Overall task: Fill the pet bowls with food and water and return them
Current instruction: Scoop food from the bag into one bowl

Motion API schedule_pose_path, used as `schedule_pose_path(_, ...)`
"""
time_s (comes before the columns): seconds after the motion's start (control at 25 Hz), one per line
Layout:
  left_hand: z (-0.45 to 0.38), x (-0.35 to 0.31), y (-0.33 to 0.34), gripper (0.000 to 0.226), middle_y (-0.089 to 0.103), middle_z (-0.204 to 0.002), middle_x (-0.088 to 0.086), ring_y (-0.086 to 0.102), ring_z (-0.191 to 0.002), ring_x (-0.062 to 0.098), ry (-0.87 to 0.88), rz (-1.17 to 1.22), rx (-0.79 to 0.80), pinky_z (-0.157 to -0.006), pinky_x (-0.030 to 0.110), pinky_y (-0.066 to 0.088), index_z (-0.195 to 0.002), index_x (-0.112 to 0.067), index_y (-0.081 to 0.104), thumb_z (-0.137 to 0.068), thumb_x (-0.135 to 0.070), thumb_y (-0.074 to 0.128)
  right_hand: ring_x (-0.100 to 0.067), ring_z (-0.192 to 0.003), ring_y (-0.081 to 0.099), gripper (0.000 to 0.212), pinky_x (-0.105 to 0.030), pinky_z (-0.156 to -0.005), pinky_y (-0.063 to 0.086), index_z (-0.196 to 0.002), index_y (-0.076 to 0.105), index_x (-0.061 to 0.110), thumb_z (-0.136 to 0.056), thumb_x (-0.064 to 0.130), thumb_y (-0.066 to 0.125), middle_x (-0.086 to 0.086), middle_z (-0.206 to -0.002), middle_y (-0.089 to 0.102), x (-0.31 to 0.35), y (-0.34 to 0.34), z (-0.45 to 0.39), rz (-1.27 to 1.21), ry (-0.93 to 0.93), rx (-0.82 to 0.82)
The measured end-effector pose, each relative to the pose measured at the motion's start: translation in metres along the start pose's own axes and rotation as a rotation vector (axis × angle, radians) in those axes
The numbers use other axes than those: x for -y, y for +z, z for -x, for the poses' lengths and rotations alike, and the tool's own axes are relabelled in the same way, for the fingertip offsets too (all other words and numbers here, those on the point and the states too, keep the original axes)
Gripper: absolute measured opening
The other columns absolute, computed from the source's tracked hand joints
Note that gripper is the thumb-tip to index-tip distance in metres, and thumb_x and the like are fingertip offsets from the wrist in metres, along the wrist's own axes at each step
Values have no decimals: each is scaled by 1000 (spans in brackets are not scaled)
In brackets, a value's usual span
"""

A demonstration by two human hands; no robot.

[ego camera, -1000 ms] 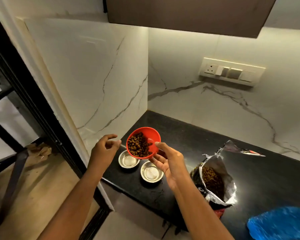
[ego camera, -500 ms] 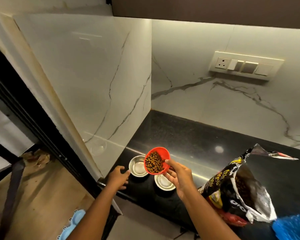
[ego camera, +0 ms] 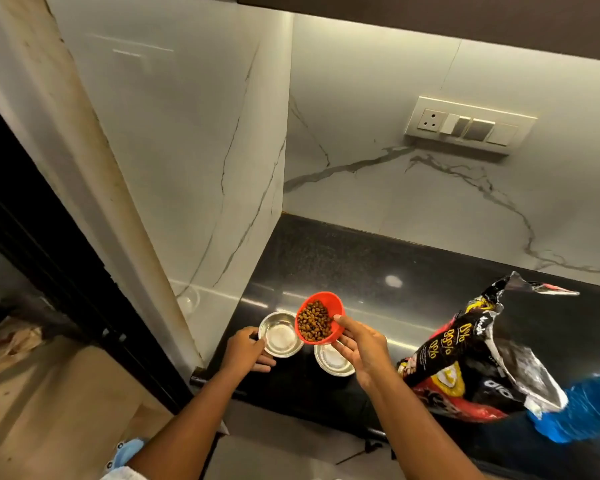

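Two small steel pet bowls sit near the front left corner of the black counter (ego camera: 343,261). The left steel bowl (ego camera: 280,336) is empty, and my left hand (ego camera: 245,351) holds its near rim. The right steel bowl (ego camera: 331,360) is partly hidden under my right hand (ego camera: 362,348). That hand grips a red cup (ego camera: 321,322) full of brown kibble, tilted toward me and held above and between the two bowls.
An open black and red pet food bag (ego camera: 478,358) stands on the counter to the right. A blue plastic bag (ego camera: 582,407) lies beyond it at the right edge. A marble side wall (ego camera: 187,168) closes off the counter's left end. A switch plate (ego camera: 468,124) is on the back wall.
My left hand came down from the air to the left bowl's rim. The red cup dropped lower, closer over the bowls. The view tilted and moved nearer the counter.
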State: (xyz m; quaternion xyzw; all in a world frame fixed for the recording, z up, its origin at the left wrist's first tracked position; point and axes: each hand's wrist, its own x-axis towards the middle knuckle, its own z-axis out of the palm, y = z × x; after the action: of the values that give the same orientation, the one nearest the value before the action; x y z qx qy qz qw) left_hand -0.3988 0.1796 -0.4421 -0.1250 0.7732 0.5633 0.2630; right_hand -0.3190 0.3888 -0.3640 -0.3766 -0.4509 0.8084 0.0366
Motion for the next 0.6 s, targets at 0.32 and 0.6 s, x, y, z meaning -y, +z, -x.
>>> schedule_pose_path(0.32, 10, -11, -13, 17, 74, -80, 24, 76, -70, 35, 136, 58, 102, -70, 48, 63, -110, -7, 63, -96, -6, 54, -22, -96, 75, 32, -38, -89, 62, -104, 75, 11, -75, 7, 88, -13, -103, 78, -12, 25, -1, 456, -368, -30)
schedule_pose_path(0.6, 10, -17, -20, 21, 74, -87, 27, 76, -65, 30, 199, 44, 141, -56, 34, 63, -119, -7, 58, -100, -6, 51, -16, -106, 67, 57, -37, -93, 56, -123, 70, 21, -69, 24, 90, 3, -114, 71, -31, 48, -3, 1027, -752, 71)
